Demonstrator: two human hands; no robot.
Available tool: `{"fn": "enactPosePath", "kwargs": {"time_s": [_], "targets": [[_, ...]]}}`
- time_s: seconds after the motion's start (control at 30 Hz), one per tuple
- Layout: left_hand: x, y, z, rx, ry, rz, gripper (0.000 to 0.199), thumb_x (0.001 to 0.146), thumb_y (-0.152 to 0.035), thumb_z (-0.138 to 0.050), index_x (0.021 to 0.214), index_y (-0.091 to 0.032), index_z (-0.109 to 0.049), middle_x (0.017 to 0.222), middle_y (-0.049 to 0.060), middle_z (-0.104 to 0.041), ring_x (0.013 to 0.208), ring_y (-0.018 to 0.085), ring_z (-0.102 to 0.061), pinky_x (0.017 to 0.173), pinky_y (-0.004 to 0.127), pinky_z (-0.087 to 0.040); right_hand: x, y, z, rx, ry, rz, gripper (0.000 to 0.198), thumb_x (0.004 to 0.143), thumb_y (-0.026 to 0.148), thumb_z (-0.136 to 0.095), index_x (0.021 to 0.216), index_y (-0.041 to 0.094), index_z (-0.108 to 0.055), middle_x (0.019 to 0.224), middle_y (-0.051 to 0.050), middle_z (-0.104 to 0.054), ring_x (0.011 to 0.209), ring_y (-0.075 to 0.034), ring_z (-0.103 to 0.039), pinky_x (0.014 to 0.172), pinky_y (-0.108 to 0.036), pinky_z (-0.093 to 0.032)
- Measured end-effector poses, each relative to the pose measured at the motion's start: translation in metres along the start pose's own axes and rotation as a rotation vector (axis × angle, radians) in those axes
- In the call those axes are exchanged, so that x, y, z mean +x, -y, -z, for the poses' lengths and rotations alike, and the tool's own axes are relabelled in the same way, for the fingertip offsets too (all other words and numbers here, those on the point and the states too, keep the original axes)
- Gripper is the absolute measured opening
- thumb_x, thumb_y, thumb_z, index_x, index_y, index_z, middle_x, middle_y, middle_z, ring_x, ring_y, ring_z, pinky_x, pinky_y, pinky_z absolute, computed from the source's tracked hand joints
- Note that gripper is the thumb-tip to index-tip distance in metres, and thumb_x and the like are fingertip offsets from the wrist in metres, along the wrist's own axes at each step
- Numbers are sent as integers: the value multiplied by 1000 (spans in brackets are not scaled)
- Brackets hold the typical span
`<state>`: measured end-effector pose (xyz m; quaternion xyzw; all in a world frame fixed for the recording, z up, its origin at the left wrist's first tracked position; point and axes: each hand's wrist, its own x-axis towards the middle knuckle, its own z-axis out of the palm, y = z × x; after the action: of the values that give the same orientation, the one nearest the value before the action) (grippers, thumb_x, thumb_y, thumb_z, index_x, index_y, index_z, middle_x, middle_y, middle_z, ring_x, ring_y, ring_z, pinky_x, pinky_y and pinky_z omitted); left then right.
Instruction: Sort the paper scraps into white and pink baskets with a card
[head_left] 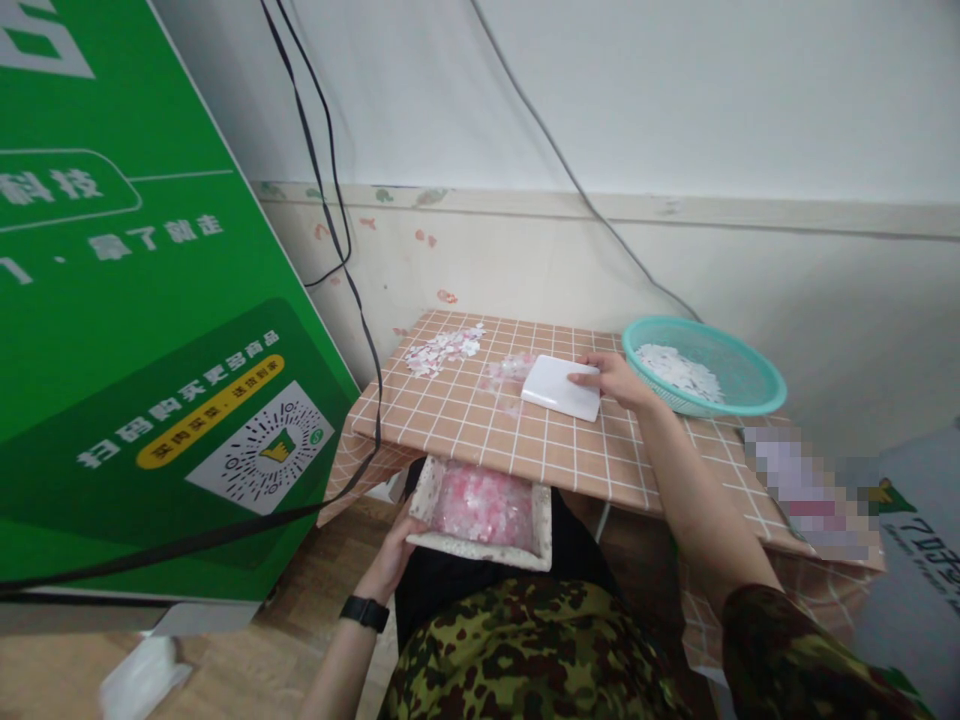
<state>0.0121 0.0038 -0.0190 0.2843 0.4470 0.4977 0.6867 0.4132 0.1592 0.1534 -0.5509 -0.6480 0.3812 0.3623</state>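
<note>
My left hand (397,553) grips the left side of a white rectangular basket (480,553) on my lap, just below the table edge. Pink and white small pieces in clear plastic (486,503) fill the basket. On the table, my right hand (616,380) is closed on the right edge of a flat white board (556,387), thumb on top. Left of the board, and close to it, lie some clear and pinkish small packets (508,372). A loose pile of white and pink pieces (446,349) is spread farther left on the table.
A checked brown cloth covers the table (442,425). At the right back stands a turquoise sieve basket (757,380) with white pieces (679,373) inside. A flat printed packet (810,495) lies at the right. A green sign (172,260) and a hanging black strap (367,330) are on the left.
</note>
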Motion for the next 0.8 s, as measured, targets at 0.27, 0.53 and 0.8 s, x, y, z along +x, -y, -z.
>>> {"fn": "enactPosePath", "kwargs": {"time_s": [0.27, 0.53, 0.8], "targets": [[1, 0, 1, -10, 1, 13, 42, 64, -20, -61, 105, -15, -69, 96, 8, -74, 95, 33, -64, 84, 43, -46, -5, 7, -2, 54, 120, -25, 33, 63, 43, -73, 81, 17, -61, 70, -3, -63, 55, -13, -54, 42, -23, -36], [0, -2, -2, -17, -20, 9, 43, 63, -17, -60, 105, -13, -69, 100, 9, -74, 96, 32, -64, 86, 42, -45, -4, 8, -9, -10, 207, -13, 31, 67, 42, -70, 83, 17, -62, 67, -1, -61, 53, -13, -52, 40, -22, -33], [-1, -3, -4, -33, -22, 24, 55, 62, -17, -61, 117, -14, -65, 104, 10, -74, 100, 34, -63, 89, 44, -44, 0, -2, -3, -67, 60, 38, 37, 66, 44, -69, 89, 15, -66, 74, -4, -64, 58, -14, -55, 46, -24, -38]]}}
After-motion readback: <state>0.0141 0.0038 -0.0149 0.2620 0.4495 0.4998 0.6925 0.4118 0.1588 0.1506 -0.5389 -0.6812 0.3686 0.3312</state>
